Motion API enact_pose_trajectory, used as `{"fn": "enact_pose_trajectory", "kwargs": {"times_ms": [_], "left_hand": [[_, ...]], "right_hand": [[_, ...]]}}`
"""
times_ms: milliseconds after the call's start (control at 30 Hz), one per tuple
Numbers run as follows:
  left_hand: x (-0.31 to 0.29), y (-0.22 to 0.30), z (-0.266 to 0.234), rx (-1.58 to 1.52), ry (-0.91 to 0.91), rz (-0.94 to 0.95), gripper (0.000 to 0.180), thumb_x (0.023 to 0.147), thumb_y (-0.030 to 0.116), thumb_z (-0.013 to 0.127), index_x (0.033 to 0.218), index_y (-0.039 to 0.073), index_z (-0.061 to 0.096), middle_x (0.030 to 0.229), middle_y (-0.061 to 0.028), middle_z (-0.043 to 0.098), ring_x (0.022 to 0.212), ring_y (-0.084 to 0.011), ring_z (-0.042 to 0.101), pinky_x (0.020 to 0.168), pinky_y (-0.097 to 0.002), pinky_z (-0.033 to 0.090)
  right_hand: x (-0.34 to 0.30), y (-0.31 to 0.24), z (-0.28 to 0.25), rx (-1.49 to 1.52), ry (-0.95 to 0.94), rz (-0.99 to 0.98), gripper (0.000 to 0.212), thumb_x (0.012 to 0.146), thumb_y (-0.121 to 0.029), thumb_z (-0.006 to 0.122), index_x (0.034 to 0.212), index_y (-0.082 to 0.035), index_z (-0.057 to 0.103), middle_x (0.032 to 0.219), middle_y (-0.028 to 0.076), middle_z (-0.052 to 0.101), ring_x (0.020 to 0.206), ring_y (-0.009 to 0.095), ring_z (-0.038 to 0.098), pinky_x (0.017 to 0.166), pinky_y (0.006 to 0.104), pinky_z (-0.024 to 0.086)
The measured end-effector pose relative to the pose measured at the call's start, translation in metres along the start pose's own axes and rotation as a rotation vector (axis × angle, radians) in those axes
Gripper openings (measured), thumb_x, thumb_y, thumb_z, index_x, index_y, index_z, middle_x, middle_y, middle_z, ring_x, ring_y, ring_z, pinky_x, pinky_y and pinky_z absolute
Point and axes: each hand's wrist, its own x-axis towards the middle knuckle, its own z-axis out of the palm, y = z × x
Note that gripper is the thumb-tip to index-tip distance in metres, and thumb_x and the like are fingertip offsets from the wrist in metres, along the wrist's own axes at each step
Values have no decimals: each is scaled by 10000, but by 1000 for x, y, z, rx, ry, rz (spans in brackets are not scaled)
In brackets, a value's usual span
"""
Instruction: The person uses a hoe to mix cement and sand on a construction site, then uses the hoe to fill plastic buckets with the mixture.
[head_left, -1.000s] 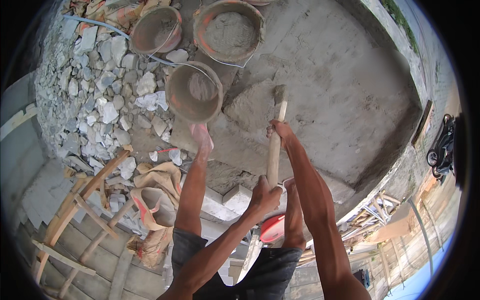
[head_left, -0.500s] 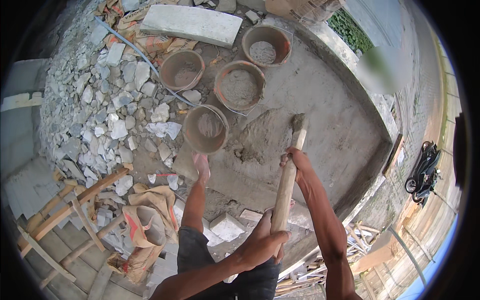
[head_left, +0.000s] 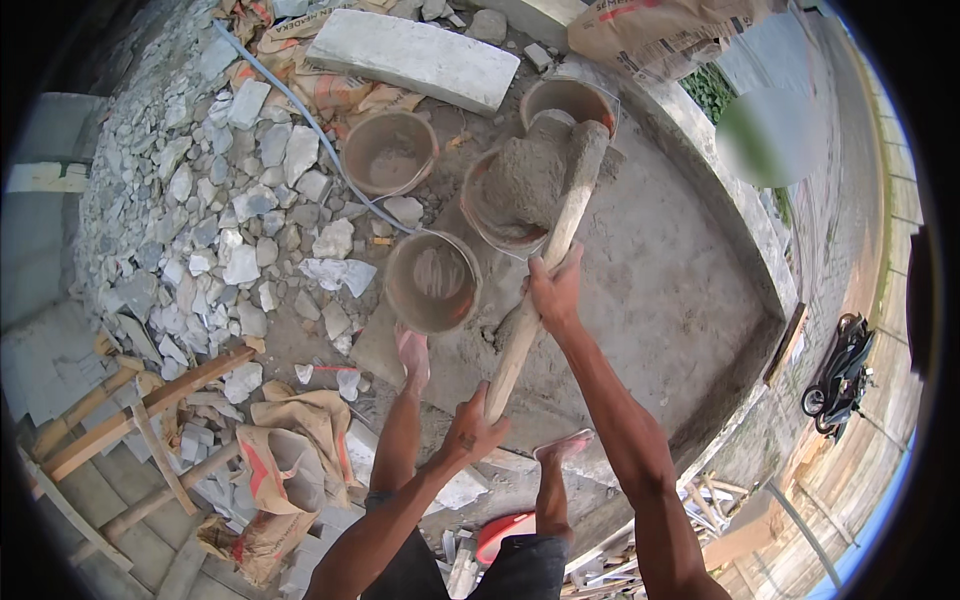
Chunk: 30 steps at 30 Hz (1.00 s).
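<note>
Pale wooden handle (head_left: pixel 518 345): clasped toward the end farthest from the mortar bucket (head_left: pixel 478 212) with the left hand (head_left: pixel 475 430), wrapped fully round, and nearer the mortar bucket with the right hand (head_left: pixel 555 290), closed just as fully. Held grey mortar (head_left: pixel 528 180) at the far end, over the mortar bucket's mouth; could not tell whether touching. Had an emptier bucket (head_left: pixel 433 285) nearer than the mortar bucket, rubble (head_left: pixel 240 215) left of both.

Clothes: dark grey cloth shorts (head_left: pixel 525 570), stopping near the knees
Arms: two long, thin, bare arms (head_left: pixel 625 430)
Left hand (head_left: pixel 477 430): bare, small dark patch near the wrist
Right hand (head_left: pixel 556 292): bare
</note>
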Motion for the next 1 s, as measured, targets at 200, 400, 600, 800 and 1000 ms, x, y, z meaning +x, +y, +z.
{"fn": "enact_pose_trajectory", "kwargs": {"times_ms": [200, 400, 600, 800, 1000], "left_hand": [[1, -41, -17, 141, -6, 53, 419, 794, 131, 662, 1148, 34, 459, 792, -300, 645, 830, -508, 642, 651, -539, 521], [2, -52, -1, 101, 50, 104, 405, 801, 112, 654, 1146, 38, 454, 790, -298, 642, 828, -508, 642, 630, -544, 503], [-3, -72, 14, 99, 39, 7, 416, 806, 124, 668, 1154, 46, 454, 786, -304, 636, 802, -503, 643, 621, -540, 503], [-23, -107, 18, 189, 7, 131, 443, 805, 182, 711, 1133, 47, 444, 793, -294, 644, 787, -493, 648, 635, -555, 509], [-38, -86, 32, 384, -167, -34, 452, 823, 239, 696, 1146, 58, 437, 797, -268, 664, 780, -491, 652, 672, -572, 519]], "right_hand": [[-31, 18, 1, 227, 40, 40, 487, 923, -74, 595, 1286, -10, 277, 876, 101, 563, 649, 163, 602, 544, 308, 507], [-29, 31, 3, 143, 22, 24, 482, 933, -50, 571, 1305, -20, 268, 888, 97, 535, 664, 159, 599, 547, 303, 506], [-36, 52, 4, 209, -9, 45, 474, 939, -50, 565, 1317, -44, 280, 913, 93, 534, 663, 152, 580, 566, 300, 501], [-85, 57, -14, 276, 124, 77, 487, 955, -50, 560, 1346, -66, 269, 896, 76, 532, 681, 140, 556, 564, 296, 481], [-100, 102, -56, 443, 260, 175, 432, 921, -28, 543, 1278, -40, 301, 858, 85, 537, 622, 154, 552, 550, 296, 469]]}}
